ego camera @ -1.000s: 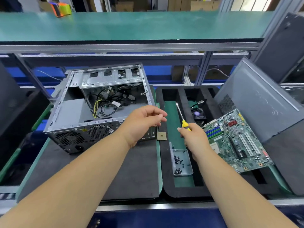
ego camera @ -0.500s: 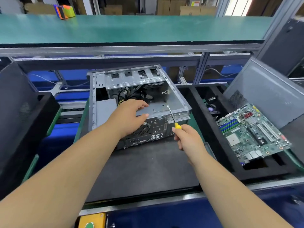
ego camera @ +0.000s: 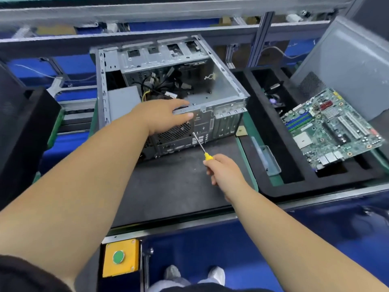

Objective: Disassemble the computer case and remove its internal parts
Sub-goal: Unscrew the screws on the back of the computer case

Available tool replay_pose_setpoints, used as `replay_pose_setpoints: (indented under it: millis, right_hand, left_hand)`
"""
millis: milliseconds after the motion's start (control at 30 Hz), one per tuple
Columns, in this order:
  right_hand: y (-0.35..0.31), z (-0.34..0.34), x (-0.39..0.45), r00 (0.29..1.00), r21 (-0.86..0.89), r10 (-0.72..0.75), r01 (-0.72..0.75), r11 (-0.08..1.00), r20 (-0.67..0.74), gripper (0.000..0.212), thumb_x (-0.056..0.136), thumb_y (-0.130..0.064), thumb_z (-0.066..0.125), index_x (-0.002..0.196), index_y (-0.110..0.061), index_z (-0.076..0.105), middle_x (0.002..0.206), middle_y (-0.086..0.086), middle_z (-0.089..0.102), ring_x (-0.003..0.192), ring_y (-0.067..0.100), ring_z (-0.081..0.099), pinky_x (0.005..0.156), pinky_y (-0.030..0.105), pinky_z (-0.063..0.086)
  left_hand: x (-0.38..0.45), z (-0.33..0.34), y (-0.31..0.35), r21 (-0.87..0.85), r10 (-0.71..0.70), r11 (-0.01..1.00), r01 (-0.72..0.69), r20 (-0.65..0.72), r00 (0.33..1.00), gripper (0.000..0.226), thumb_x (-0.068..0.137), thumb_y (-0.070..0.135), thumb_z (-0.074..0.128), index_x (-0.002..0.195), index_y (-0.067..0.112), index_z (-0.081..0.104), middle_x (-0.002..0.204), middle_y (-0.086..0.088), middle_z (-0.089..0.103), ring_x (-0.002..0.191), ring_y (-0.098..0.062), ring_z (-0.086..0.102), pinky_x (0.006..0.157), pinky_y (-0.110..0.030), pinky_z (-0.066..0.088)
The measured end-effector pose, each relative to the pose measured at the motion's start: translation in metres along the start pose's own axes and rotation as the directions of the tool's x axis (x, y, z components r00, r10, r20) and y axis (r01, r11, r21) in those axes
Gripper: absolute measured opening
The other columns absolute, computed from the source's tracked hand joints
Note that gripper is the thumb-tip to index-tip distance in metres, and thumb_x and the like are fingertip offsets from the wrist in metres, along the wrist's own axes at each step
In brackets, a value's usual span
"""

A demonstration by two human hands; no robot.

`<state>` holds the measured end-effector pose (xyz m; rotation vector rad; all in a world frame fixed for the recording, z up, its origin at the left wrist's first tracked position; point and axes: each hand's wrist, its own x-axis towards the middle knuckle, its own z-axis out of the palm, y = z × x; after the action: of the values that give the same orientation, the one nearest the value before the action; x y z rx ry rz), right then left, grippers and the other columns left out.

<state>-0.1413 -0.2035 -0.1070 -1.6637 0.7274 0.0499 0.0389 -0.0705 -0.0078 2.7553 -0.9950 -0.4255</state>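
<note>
**Steady now: screwdriver closes on the case's rear panel**

Steady the computer case (ego camera: 168, 85), which lies open-side-up on the dark mat (ego camera: 179, 186) at centre. Your left hand (ego camera: 166, 118) clamps its near top rail, fingers laid over the edge and thumb beneath. Your right hand (ego camera: 225, 171), at five o'clock from the case, grips the yellow-handled screwdriver (ego camera: 201, 145), tip aimed at the rear panel beside the fan grille. Seat the tip squarely before turning, press along the shaft, and keep the case braced so it cannot slide. The motherboard (ego camera: 330, 127) already rests in the foam tray (ego camera: 263, 148) at three o'clock. Which screw you are targeting is too small to make out; your left palm hides part of the grille.
</note>
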Motion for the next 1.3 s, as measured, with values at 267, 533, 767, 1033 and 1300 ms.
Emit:
replay_pose_setpoints:
  millis: [267, 533, 767, 1033, 1300]
  right_hand:
    - [-0.001, 0.013, -0.001, 1.0, -0.018, 0.009, -0.009, 1.0, 0.007, 0.026, 0.093, -0.034, 0.055, 0.091, -0.01, 0.063, 0.064, -0.004, 0.059, 0.045, 0.01, 0.049, 0.064, 0.034, 0.043]
    - [-0.006, 0.019, -0.006, 0.997, 0.042, 0.062, -0.061, 0.997, -0.041, 0.025, 0.094, -0.038, 0.052, 0.084, -0.023, 0.07, 0.051, -0.008, 0.054, 0.035, 0.006, 0.042, 0.054, 0.028, 0.04]
    - [-0.006, 0.017, -0.006, 0.992, 0.019, 0.103, -0.102, 0.995, -0.069, 0.024, 0.093, -0.038, 0.054, 0.084, -0.024, 0.071, 0.041, -0.011, 0.05, 0.032, 0.004, 0.04, 0.051, 0.027, 0.037]
    - [-0.012, 0.015, -0.004, 0.991, 0.044, 0.113, -0.11, 0.993, -0.078, 0.026, 0.095, -0.034, 0.054, 0.081, -0.023, 0.071, 0.044, -0.01, 0.05, 0.035, 0.007, 0.039, 0.049, 0.025, 0.034]
    - [-0.017, 0.018, -0.005, 0.985, 0.111, 0.169, -0.163, 0.98, -0.044, 0.033, 0.099, -0.036, 0.051, 0.081, -0.017, 0.072, 0.053, -0.002, 0.05, 0.04, 0.012, 0.037, 0.052, 0.026, 0.033]
  left_hand:
    - [-0.001, 0.001, -0.001, -0.053, -0.011, 0.999, 0.008, -0.051, 0.999, 0.049, 0.091, 0.069, 0.038, 0.134, 0.047, 0.048, 0.142, 0.01, 0.052, 0.126, -0.022, 0.05, 0.086, -0.032, 0.035]
    - [-0.003, 0.001, -0.001, -0.033, -0.006, 0.999, 0.004, -0.08, 0.997, 0.047, 0.091, 0.069, 0.038, 0.129, 0.045, 0.052, 0.131, 0.011, 0.059, 0.118, -0.021, 0.054, 0.085, -0.033, 0.04]
    - [-0.004, 0.003, 0.0, -0.038, -0.023, 0.999, 0.019, -0.109, 0.994, 0.051, 0.089, 0.071, 0.039, 0.13, 0.042, 0.053, 0.132, 0.01, 0.058, 0.12, -0.021, 0.053, 0.089, -0.035, 0.043]
    - [-0.005, -0.001, 0.001, -0.054, -0.017, 0.998, 0.015, -0.049, 0.999, 0.055, 0.091, 0.07, 0.037, 0.137, 0.041, 0.048, 0.144, 0.009, 0.05, 0.129, -0.022, 0.048, 0.098, -0.038, 0.041]
    - [-0.003, -0.003, 0.0, -0.057, 0.003, 0.998, -0.003, 0.01, 1.0, 0.053, 0.093, 0.069, 0.035, 0.137, 0.042, 0.047, 0.143, 0.009, 0.051, 0.129, -0.021, 0.048, 0.102, -0.039, 0.04]
